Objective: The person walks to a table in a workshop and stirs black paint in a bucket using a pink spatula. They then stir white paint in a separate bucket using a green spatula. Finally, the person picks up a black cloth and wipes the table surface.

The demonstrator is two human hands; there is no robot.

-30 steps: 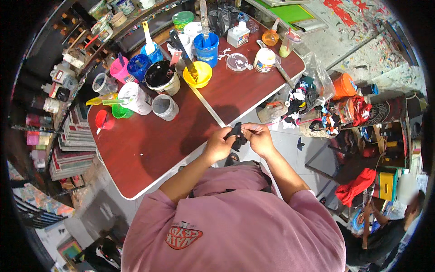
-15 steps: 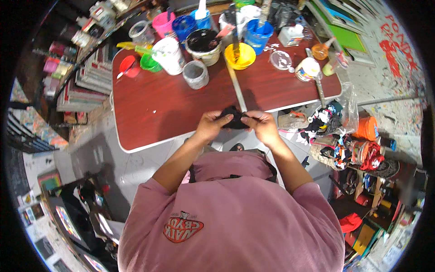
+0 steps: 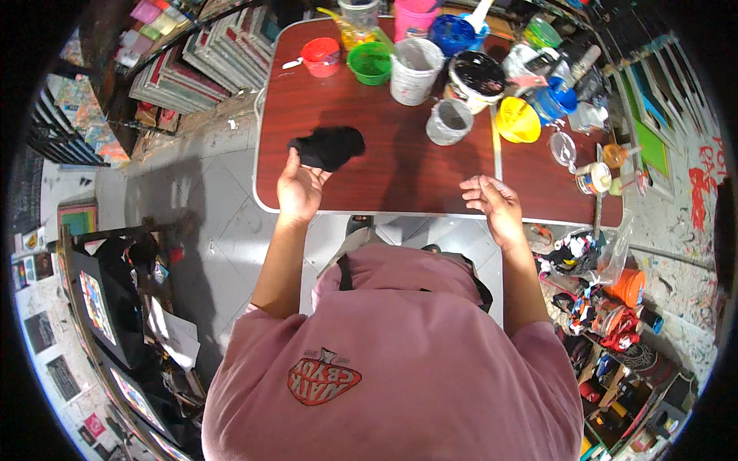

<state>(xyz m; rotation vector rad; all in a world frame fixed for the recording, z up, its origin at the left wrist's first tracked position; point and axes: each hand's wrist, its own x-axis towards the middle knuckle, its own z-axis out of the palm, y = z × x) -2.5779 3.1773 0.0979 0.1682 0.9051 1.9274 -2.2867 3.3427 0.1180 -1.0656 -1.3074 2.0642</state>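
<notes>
My left hand (image 3: 300, 189) grips a small black cloth (image 3: 332, 147) by its near edge, over the left part of the reddish-brown table (image 3: 369, 180). The cloth spreads out beyond my fingertips, and some of my fingers are hidden beneath it. Over the table's front edge, to the right, my right hand (image 3: 496, 206) has its fingers loosely bent and apart, with nothing visible in them. A grey-stained tub (image 3: 449, 124) stands beyond that hand, beside a pale strip (image 3: 496, 150) running across the table.
Along the far side stand a red bowl (image 3: 320, 61), a green bowl (image 3: 370, 67), a white bucket (image 3: 415, 75), a bucket of black paint (image 3: 478, 77) and a yellow bowl (image 3: 517, 123). Framed screens (image 3: 223, 58) lean at the left. An orange bucket (image 3: 629, 287) sits at the right.
My hands have moved apart. The cloth, earlier held between both hands, went left with my left hand, while my right hand let go. The view has shifted left.
</notes>
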